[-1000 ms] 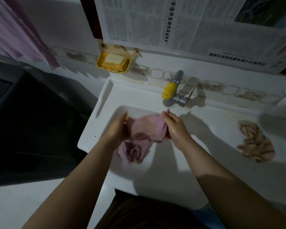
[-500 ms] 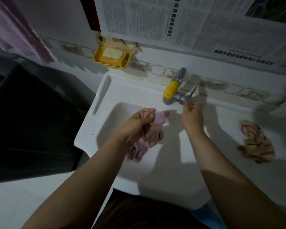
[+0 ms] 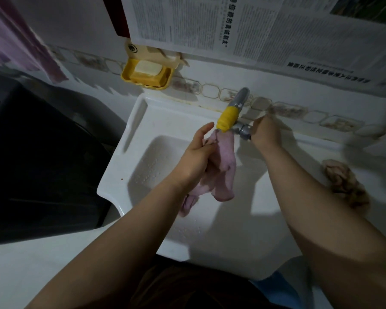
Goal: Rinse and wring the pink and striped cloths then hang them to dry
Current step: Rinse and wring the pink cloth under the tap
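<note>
**Pink cloth held under the tap**

The left hand [image 3: 196, 157] grips the pink cloth [image 3: 223, 166] over the sink [image 3: 129, 139], its top just below the yellow spout [image 3: 227, 118]. The right hand [image 3: 265, 133] curls around the tap handle [image 3: 244, 131]. The other cloth [image 3: 345, 186] lies bunched on the sink's right ledge.

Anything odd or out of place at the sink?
Only the crumpled striped cloth lying bunched on the sink ledge, untouched. The left hand holds the pink cloth under the spout; the right hand is at the tap.
</note>
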Demonstrator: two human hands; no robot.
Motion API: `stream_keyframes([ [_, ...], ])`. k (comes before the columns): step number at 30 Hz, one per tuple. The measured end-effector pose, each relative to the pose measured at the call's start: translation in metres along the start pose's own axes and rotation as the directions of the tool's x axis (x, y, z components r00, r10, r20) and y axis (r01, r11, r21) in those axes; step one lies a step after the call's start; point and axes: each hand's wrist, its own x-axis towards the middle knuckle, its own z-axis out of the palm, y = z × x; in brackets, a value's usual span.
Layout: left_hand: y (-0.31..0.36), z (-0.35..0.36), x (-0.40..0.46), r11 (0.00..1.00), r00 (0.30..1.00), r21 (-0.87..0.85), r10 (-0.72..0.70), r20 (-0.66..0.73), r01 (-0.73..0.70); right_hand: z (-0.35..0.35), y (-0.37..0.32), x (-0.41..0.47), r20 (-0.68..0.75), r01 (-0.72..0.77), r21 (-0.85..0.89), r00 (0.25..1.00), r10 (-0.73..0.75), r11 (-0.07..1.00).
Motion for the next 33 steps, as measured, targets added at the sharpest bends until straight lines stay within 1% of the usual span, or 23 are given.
stream_keyframes([
  [5,0.001,0.004,-0.001,0.989,0.999,-0.143,-0.037,0.038,0.042,0.003,0.006,-0.015,-0.064,0.021,0.146,0.998,-0.012,0.989],
  [9,0.005,0.006,-0.007,0.975,0.998,-0.218,-0.032,0.058,0.044,0.006,0.006,-0.02,-0.067,0.008,0.202,0.998,0.005,0.979],
  [13,0.002,0.005,-0.006,0.976,0.998,-0.212,-0.03,0.05,0.04,0.003,0.003,-0.025,-0.081,0.004,0.228,0.997,0.015,0.974],
  [15,-0.001,0.002,-0.005,0.981,0.999,-0.188,-0.036,0.032,0.041,0.004,0.002,-0.025,-0.061,-0.021,0.25,0.997,0.037,0.968],
  [17,-0.002,0.001,-0.005,0.984,0.999,-0.176,-0.032,0.016,0.034,0.003,0.0,-0.025,-0.014,-0.079,0.288,0.996,0.087,0.954],
  [18,-0.002,0.002,-0.006,0.984,0.999,-0.173,-0.031,0.024,0.034,0.003,-0.002,-0.027,0.046,-0.13,0.328,0.991,0.122,0.936],
  [19,-0.003,0.001,-0.006,0.986,0.999,-0.165,-0.029,0.021,0.032,0.003,-0.005,-0.031,0.147,-0.214,0.377,0.974,0.17,0.901],
  [20,-0.002,0.001,-0.007,0.987,0.999,-0.156,-0.032,0.012,0.034,0.004,-0.008,-0.04,0.325,-0.328,0.41,0.924,0.2,0.851],
  [21,-0.002,0.001,-0.008,0.988,0.999,-0.151,-0.035,0.011,0.037,0.006,-0.011,-0.047,0.524,-0.426,0.448,0.838,0.155,0.786],
  [22,-0.002,-0.001,-0.007,0.99,0.999,-0.138,-0.034,0.011,0.036,0.006,-0.015,-0.057,0.673,-0.5,0.459,0.735,0.08,0.735],
  [23,-0.003,-0.003,-0.006,0.991,0.999,-0.125,-0.034,0.017,0.036,0.008,-0.018,-0.067,0.736,-0.524,0.496,0.677,-0.014,0.692],
  [24,-0.003,-0.005,-0.006,0.994,0.999,-0.106,-0.031,0.017,0.033,0.009,-0.022,-0.077,0.725,-0.489,0.555,0.681,-0.102,0.673],
  [25,-0.003,-0.007,-0.006,0.997,1.0,-0.076,-0.018,0.013,0.019,0.011,-0.024,-0.084,0.671,-0.416,0.605,0.725,-0.153,0.679],
  [27,-0.004,-0.012,-0.003,0.998,1.0,0.046,0.03,-0.001,-0.03,0.016,-0.025,-0.096,0.497,-0.172,0.628,0.839,-0.221,0.759],
  [28,-0.005,-0.013,-0.002,0.993,0.998,0.104,0.064,-0.016,-0.062,0.018,-0.025,-0.101,0.435,-0.094,0.632,0.865,-0.252,0.77],
  [30,-0.006,-0.014,0.001,0.985,0.992,0.156,0.089,-0.086,-0.075,0.016,-0.028,-0.107,0.399,-0.085,0.681,0.876,-0.272,0.727],
  [32,-0.009,-0.012,0.006,0.976,0.967,0.214,0.09,-0.237,-0.039,0.011,-0.033,-0.11,0.311,-0.076,0.699,0.928,-0.207,0.711],
  [33,-0.011,-0.012,0.009,0.962,0.944,0.273,0.09,-0.318,0.0,0.013,-0.034,-0.111,0.257,-0.05,0.705,0.948,-0.189,0.708],
])
